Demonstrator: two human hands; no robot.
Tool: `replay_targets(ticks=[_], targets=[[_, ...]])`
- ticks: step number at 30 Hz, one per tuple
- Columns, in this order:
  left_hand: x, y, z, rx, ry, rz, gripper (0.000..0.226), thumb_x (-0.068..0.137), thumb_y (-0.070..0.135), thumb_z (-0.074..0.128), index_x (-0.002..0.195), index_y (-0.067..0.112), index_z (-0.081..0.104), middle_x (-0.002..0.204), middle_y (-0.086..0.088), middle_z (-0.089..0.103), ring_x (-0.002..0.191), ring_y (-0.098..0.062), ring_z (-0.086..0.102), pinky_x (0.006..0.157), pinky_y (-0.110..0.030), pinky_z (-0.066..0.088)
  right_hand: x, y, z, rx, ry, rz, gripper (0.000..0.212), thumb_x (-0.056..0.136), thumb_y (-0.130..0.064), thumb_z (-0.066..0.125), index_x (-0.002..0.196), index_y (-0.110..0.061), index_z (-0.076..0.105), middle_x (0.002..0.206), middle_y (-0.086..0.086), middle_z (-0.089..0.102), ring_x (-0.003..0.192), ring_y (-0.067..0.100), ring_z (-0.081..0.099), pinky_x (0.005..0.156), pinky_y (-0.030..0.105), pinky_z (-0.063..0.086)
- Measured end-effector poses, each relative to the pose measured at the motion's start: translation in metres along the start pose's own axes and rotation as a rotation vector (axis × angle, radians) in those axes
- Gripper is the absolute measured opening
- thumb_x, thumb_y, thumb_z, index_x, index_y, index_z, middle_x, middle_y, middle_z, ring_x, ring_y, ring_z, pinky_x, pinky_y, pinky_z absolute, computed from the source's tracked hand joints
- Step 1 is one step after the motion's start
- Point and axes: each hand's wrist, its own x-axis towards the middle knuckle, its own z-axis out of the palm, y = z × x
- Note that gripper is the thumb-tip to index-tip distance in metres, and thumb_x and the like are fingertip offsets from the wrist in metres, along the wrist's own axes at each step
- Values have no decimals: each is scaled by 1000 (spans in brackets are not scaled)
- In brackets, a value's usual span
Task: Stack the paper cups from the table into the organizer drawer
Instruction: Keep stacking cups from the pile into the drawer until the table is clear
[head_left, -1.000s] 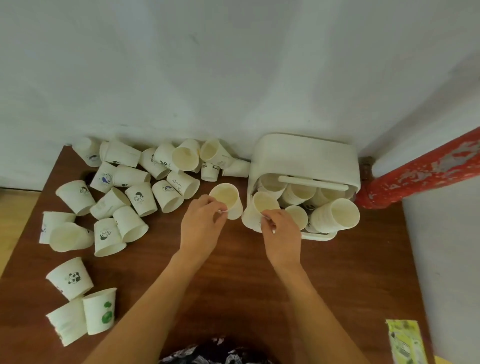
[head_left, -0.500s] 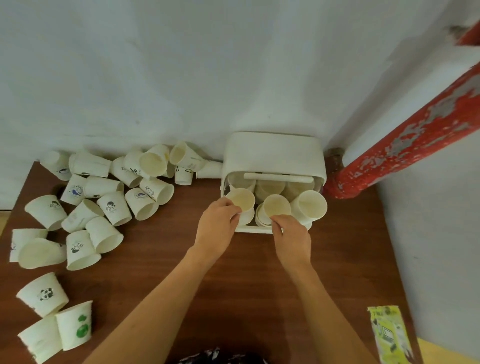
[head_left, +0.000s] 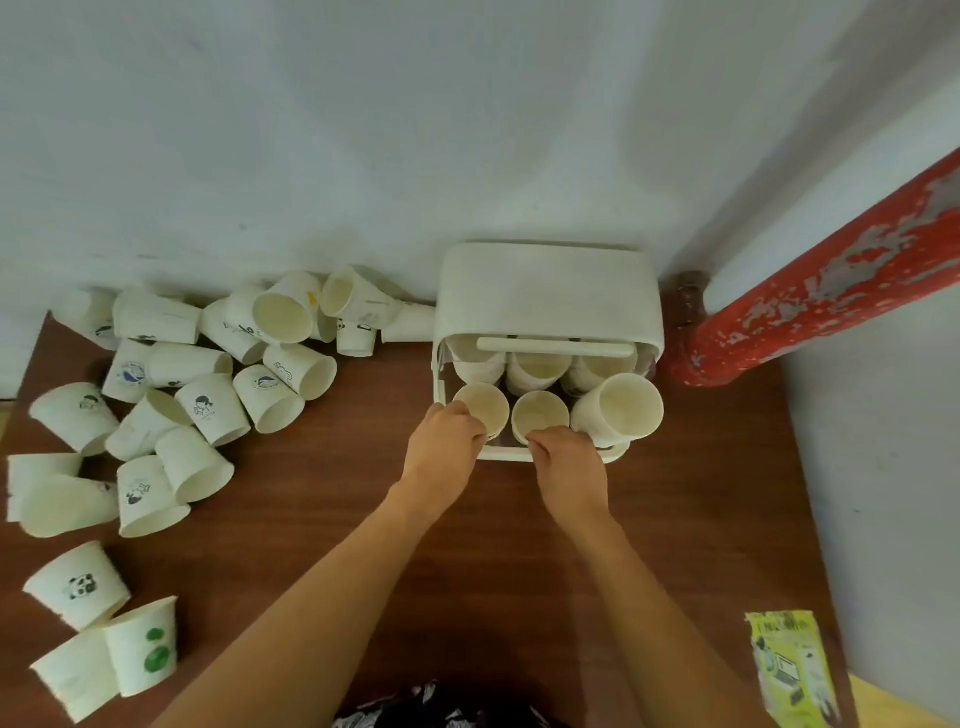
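We are in the placing step: both hands are at the front of the organizer drawer (head_left: 519, 453), which stands pulled out from its white housing against the wall. Our left hand (head_left: 448, 448) curls its fingers round the front-left cup (head_left: 483, 408), gripping it by the near side of its rim as it sits in the drawer. Our right hand (head_left: 567, 466) has its fingers curled at the near rim of the middle cup (head_left: 540, 417); it looks like a pinch on that cup, though the fingertips are partly hidden. To the right, a tilted stack (head_left: 621, 406) leans out over the drawer's front corner, and more cups stand in the row behind.

Most of the work remains, we judge: a large scatter of loose cups (head_left: 202, 410) lies on the left of the surface (head_left: 332, 499), many on their sides.

Next, we think, both cups need pressing down until they nest squarely, then letting go. After that the left hand should reach left for another loose cup, rim up, while we take care not to knock the leaning stack.
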Motion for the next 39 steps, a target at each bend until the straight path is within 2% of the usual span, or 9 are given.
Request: replay_targets(ticks=[6,10,13,19,22,25,32,35,39], targets=[[8,5,6,59,-32,-20,21,96,26,53,97,20,73,104,0,60,95,-19,51,72,-33,52,1,-3,0,-115,10,-16,16,96,-19,56,92,-16,72,94,1,69,82,22,54,60,32,47],[-1,-1,-7,-35,40,-36,22,92,25,59,112,21,68,114,4,59,102,-17,53,78,-32,51,-5,-15,-4,7,83,15,15,96,-21,56,101,-18,70,100,-3,67,88,18,56,66,33,50],[-13,-21,-26,-104,124,-78,21,93,28,57,111,23,67,110,8,60,95,-11,54,74,-27,49,-8,-36,-2,104,143,-28,16,96,-23,56,106,-22,69,101,-7,65,89,13,58,71,32,52],[-28,-88,-76,-145,248,-227,17,92,25,55,105,22,67,102,5,62,88,-14,60,74,-32,51,7,-99,16,149,-8,-169,23,95,-20,52,113,-22,67,111,-9,62,99,11,57,81,22,41],[-26,-117,-103,-169,331,-280,20,93,23,54,107,18,67,105,2,61,92,-17,60,75,-29,44,23,-134,23,86,-65,-220,24,95,-19,53,115,-22,67,115,-9,62,103,9,58,82,18,36],[-18,-135,-116,-168,347,-319,22,93,24,52,109,18,66,110,2,62,99,-18,58,76,-27,37,43,-164,31,24,-98,-259,25,97,-21,49,117,-24,65,118,-9,60,103,10,57,80,23,41],[10,-158,-109,-272,335,-347,41,93,30,56,131,15,51,123,-3,57,104,-24,57,85,-43,50,94,-219,48,-87,-35,-359,37,95,-14,48,131,-20,56,137,-6,52,115,20,53,84,36,50],[27,-164,-101,-279,349,-379,40,94,34,57,128,14,53,125,-4,57,108,-24,56,85,-40,49,115,-230,58,-124,-62,-382,46,91,-9,51,136,-20,50,143,-3,47,116,26,54,84,43,52],[46,-169,-97,-238,391,-414,30,92,31,58,118,16,61,120,-4,58,103,-25,55,77,-39,49,132,-235,70,-130,-6,-389,52,85,0,55,134,-15,51,140,4,47,111,28,57,81,37,50]])
